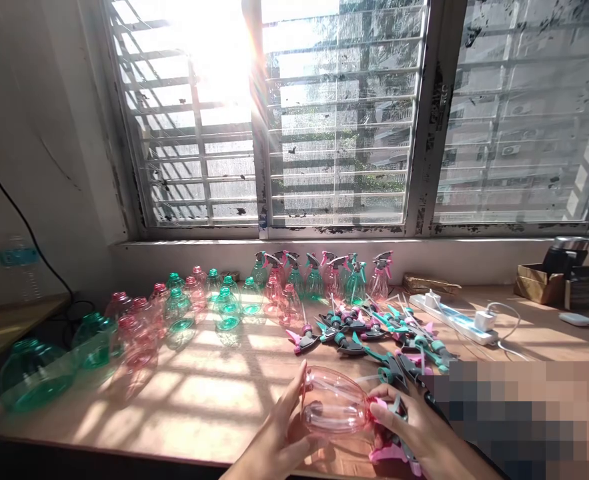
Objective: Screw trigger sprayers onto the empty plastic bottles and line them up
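Left hand (pixel 277 427) is wrapped loosely round a clear pink plastic bottle (pixel 333 401), held on its side just over the wooden desk (pixel 209 427), and the right hand (pixel 404 420) has a firm pinch at the bottle's neck on a pink trigger head (pixel 389 455), though I can't tell if it's screwed on. Just past them there's a heap of loose trigger heads (pixel 374 333), with rows of pink and green bottles (pixel 199 300) off to the left and a power strip (pixel 454 319) to the right.
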A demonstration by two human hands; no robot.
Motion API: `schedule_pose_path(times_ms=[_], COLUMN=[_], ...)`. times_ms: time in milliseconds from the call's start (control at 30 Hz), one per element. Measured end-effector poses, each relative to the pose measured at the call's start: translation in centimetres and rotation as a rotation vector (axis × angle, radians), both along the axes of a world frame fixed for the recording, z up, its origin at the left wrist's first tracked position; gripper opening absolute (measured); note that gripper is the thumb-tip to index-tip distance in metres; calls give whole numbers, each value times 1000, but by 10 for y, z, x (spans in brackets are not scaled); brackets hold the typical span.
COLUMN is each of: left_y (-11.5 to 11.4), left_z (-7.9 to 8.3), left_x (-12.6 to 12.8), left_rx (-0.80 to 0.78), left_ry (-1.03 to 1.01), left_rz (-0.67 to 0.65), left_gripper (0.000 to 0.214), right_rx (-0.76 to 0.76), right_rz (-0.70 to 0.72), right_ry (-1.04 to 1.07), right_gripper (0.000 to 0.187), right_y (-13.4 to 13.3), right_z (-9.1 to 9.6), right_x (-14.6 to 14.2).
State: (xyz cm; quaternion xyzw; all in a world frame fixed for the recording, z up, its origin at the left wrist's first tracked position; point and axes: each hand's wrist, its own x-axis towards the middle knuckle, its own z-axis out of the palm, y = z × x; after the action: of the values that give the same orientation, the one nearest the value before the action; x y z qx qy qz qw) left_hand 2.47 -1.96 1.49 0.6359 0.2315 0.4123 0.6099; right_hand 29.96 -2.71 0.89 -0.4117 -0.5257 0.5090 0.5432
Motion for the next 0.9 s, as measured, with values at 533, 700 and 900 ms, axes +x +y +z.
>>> schedule_pose_path(times_ms=[533,700,900], left_y=[5,4,6], left_z=[-5,-4,-3], left_x=[-3,-5,-6], left_rx=[-17,39,120], left_ry=[-30,38,99], left_rz=[-10,75,54], left_gripper=[92,97,94], right_rx=[-52,-30,-20], right_rz=[63,64,50], right_ry=[10,-1,-6], right_gripper=[50,51,53], right_y=[-1,-4,-4], right_z=[3,3,3], right_x=[3,1,1])
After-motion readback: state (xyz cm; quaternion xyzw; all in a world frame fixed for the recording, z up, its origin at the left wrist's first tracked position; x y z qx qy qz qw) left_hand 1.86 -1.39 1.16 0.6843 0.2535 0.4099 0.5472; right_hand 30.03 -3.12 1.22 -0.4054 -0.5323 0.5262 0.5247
